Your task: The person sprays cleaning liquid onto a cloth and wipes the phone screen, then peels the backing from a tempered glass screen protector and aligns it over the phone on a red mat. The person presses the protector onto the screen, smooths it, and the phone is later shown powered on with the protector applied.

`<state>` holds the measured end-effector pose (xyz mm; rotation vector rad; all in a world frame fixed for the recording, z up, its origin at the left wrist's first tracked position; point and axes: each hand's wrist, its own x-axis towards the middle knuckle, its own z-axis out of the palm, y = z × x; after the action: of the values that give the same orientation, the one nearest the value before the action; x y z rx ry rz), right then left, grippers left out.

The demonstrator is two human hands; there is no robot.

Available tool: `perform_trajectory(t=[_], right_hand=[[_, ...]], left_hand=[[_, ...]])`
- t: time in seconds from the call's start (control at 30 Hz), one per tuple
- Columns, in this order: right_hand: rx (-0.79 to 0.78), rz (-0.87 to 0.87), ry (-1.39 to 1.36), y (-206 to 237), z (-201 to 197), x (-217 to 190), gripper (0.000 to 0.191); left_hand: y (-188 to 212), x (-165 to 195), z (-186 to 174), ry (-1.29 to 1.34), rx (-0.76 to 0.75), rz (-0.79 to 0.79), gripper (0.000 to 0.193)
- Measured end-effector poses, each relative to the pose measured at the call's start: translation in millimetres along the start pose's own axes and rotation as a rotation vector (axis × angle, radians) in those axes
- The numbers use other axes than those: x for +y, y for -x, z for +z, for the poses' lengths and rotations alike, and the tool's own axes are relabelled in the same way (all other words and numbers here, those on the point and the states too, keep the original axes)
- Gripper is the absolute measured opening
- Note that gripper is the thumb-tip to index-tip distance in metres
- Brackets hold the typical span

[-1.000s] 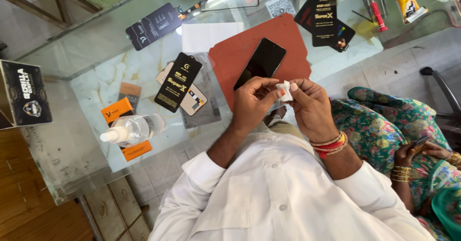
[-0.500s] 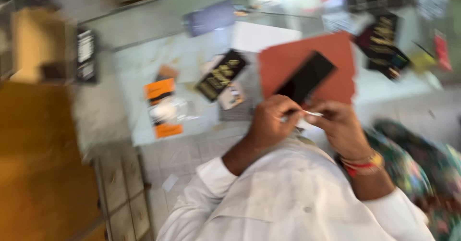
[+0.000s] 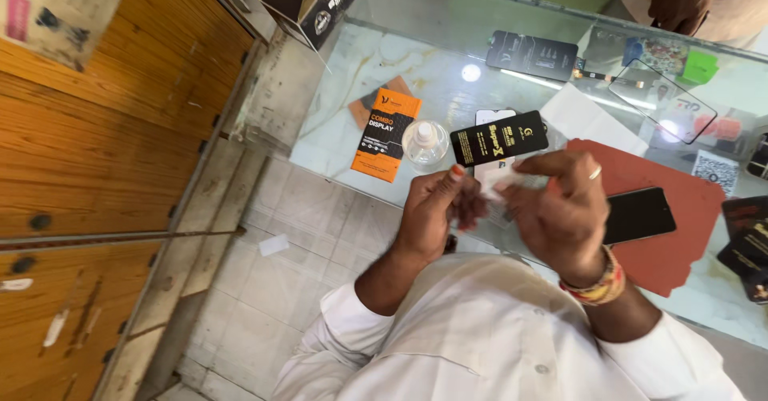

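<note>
Two hands at frame centre: left hand [image 3: 436, 209] and right hand [image 3: 560, 209] both pinch one small white packet [image 3: 506, 179] between fingertips, above the glass counter [image 3: 416, 81]. One black phone [image 3: 638, 215] on one red mat [image 3: 680, 209], right. One orange box [image 3: 386, 133], one clear bottle [image 3: 425, 142], one black packet [image 3: 498, 137] upper centre.

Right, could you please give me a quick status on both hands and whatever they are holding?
Left hand and right hand raised together over the glass counter, pinching a small white packet. Black phone on the red mat, untouched. Nothing between.
</note>
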<state>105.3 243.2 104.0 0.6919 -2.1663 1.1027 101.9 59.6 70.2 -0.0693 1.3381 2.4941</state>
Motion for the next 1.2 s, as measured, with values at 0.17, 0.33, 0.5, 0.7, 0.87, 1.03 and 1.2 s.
perform_trajectory(t=[0.17,0.33,0.5,0.7,0.87,1.03,1.2], right_hand=[[-0.102,-0.058,0.070,-10.6,0.2,-14.5,0.041],[0.005,0.477,-0.814,1.8,-2.9,-4.8,0.075],[-0.091,0.979,-1.137,18.1,5.7,22.9,0.039],[-0.032,0.891,-0.876,4.0,31.0,30.5,0.017],[0.007,0.663,-0.410,-42.8,57.1,16.1,0.014],[0.005,0.546,-0.210,-69.7,78.3,-9.6,0.015],[-0.037,0.730,-0.308,-69.8,84.2,-16.9,0.018]], left_hand=[[1.7,9.3,4.1,0.085,-0.025,0.067,0.012],[-0.5,16.1,8.1,-0.176,-0.115,0.126,0.013],[-4.1,26.3,1.4,-0.710,-0.175,0.382,0.013],[-11.9,43.5,-23.6,-0.951,0.183,1.011,0.012],[-29.0,51.4,-52.6,-1.066,0.248,1.232,0.051],[-52.4,45.8,-75.9,-1.102,-0.049,1.156,0.074],[-72.6,28.8,-92.4,-0.906,-0.168,1.126,0.078]])
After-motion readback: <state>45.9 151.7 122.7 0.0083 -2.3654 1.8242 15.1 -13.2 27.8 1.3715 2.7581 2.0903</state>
